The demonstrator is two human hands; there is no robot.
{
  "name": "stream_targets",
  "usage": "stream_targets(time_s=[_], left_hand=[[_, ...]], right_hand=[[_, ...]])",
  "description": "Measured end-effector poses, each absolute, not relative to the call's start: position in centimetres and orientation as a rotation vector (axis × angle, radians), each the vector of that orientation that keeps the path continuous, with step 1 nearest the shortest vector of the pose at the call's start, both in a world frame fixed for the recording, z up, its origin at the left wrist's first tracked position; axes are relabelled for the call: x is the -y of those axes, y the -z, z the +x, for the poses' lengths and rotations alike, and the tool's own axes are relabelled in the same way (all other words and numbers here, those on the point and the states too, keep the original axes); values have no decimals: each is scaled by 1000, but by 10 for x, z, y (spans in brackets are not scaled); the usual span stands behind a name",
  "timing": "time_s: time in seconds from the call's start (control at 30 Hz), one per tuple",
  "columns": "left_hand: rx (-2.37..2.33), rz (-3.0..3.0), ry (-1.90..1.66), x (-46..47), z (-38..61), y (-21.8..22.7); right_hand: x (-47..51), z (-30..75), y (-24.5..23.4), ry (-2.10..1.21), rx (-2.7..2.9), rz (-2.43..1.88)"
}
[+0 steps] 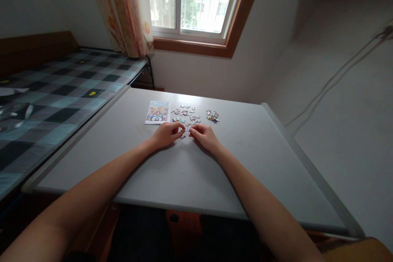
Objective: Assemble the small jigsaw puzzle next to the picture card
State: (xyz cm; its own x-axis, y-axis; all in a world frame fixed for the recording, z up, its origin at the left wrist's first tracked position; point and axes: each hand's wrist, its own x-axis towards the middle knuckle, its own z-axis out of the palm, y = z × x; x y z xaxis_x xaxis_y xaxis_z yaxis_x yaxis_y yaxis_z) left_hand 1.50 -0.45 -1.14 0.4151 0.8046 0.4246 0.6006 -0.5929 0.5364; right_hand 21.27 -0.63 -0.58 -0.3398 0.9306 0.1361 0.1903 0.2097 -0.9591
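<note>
My left hand (167, 134) and my right hand (206, 136) meet low over the table, fingertips pinched and only a small gap apart. A small purplish jigsaw puzzle piece (187, 130) shows between them, with the fingers of both hands closed at its edges; its outline is too small to make out fully. Just beyond the hands, loose jigsaw puzzle pieces (184, 112) are spread out on the tabletop. To the left of them lies a printed picture sheet (158, 112) with a colourful cartoon design. A denser pile of puzzle pieces (212, 116) sits to the right.
The light grey table (184, 176) has raised side edges. A bed with a checked cover (101, 73) stands along its left side. Behind are a barred window (199, 4) and a patterned curtain (125, 12). A cable (325, 84) hangs on the right wall.
</note>
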Motion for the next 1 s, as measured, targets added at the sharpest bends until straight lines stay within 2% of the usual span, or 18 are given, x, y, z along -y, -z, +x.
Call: stream_targets(time_s=[1.0], left_hand=[[-1209, 2375, -932, 4, 14, 13]], right_hand=[[6, 213, 7, -1158, 1739, -1073]])
